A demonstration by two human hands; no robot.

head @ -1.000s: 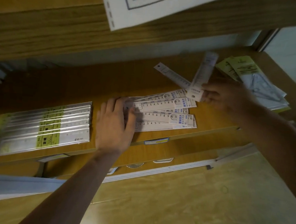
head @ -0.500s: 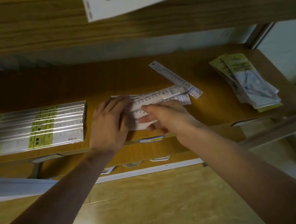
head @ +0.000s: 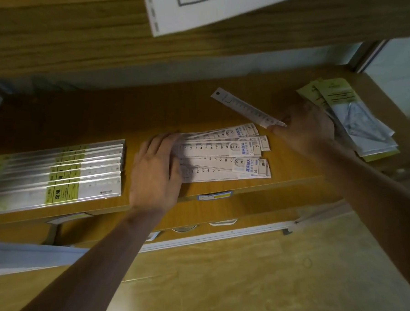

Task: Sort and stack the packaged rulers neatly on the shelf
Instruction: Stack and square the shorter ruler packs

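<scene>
Wooden shelf (head: pixel 225 109) with rulers (head: pixel 223 156), packets (head: pixel 357 120)

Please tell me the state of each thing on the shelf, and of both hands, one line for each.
White rulers: fanned out, not squared.
Left hand: flat, pressing the fan's left end.
Loose ruler: flat, slanted, apart from the fan.
Right hand: at the loose ruler's near end; grip hidden.
Clear rulers: neat overlapping row, untouched.
Green packets: loose pile at far right.

L hand (head: pixel 154 170) hides fanned rulers' (head: pixel 225 154) left ends; paper sheet (head: pixel 207 8) cut off at top; shelf label (head: pixel 215 195) text unreadable.
</scene>
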